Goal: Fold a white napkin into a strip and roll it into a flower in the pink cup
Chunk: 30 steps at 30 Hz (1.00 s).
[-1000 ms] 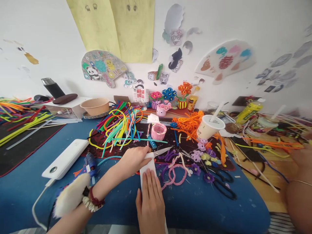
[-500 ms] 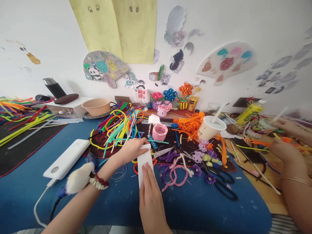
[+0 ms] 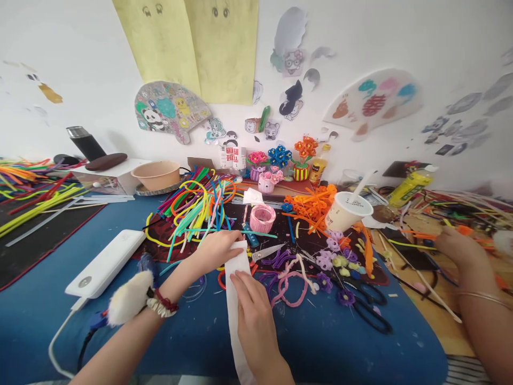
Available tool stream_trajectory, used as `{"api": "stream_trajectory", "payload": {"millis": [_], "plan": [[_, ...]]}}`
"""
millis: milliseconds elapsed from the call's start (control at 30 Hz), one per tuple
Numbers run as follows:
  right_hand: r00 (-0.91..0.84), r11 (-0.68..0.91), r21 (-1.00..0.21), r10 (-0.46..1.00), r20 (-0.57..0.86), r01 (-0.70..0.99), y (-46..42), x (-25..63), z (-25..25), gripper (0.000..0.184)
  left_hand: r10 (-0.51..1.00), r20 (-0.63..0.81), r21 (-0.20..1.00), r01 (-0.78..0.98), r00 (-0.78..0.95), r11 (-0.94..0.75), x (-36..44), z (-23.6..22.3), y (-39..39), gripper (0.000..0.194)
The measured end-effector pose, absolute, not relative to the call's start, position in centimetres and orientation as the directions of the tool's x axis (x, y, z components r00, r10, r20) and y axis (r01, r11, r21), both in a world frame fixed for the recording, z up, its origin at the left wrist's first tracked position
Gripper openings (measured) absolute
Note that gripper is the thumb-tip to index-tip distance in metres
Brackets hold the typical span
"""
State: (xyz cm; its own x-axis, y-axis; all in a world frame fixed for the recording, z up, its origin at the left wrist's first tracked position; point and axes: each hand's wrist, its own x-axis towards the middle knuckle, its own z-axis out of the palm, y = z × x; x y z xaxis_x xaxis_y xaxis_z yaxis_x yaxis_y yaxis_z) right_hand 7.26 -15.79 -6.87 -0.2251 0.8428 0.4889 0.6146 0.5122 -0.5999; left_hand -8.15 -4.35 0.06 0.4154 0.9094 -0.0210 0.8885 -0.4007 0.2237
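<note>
A long white strip (image 3: 233, 321), apparently folded paper or tissue, runs from mid-table down to the bottom of the view. At its far end my left hand (image 3: 220, 250) is closed, with thumb and fingers pinching the strip. My right hand (image 3: 256, 307) lies over its right side, fingers together and bent onto it; the thumb is hidden. Just beyond the strip are scissors with red handles (image 3: 267, 252), partly covered, and a blue item (image 3: 250, 235). A pink ring-shaped pot (image 3: 263, 218) stands behind them.
Bundled coloured pipe cleaners (image 3: 200, 206) lie behind left, orange ones (image 3: 312, 206) behind right. A paper cup (image 3: 348, 211), purple flowers (image 3: 325, 260) and black-handled scissors (image 3: 372, 315) are on the right. A white power bank (image 3: 106, 262) lies left. Another person's hand (image 3: 460, 248) works at far right.
My right hand has slid slightly right and its fingers have bent. More of the strip's near end now shows. My left hand has barely moved. The other person's farther arm has left the view.
</note>
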Motion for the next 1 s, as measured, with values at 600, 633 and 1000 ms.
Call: {"api": "stream_trajectory", "payload": {"millis": [600, 633, 1000], "plan": [[-0.27, 0.467, -0.325, 0.823, 0.501, 0.822, -15.6, 6.1, -8.5, 0.051, 0.881, 0.051, 0.233, 0.853, 0.469, -0.468, -7.7, 1.0, -6.5, 0.034], [-0.263, 0.46, -0.323, 0.824, 0.501, 0.827, -15.7, 6.0, -8.5, 0.051, 0.888, 0.046, 0.254, 0.855, 0.457, -0.453, -7.7, 1.1, -6.5, 0.031], [-0.336, 0.523, -0.167, 0.729, 0.597, 0.836, -16.7, 6.1, -8.9, 0.051, 0.922, 0.01, 0.296, 0.88, 0.386, -0.372, -7.3, 0.5, -6.7, 0.021]]}}
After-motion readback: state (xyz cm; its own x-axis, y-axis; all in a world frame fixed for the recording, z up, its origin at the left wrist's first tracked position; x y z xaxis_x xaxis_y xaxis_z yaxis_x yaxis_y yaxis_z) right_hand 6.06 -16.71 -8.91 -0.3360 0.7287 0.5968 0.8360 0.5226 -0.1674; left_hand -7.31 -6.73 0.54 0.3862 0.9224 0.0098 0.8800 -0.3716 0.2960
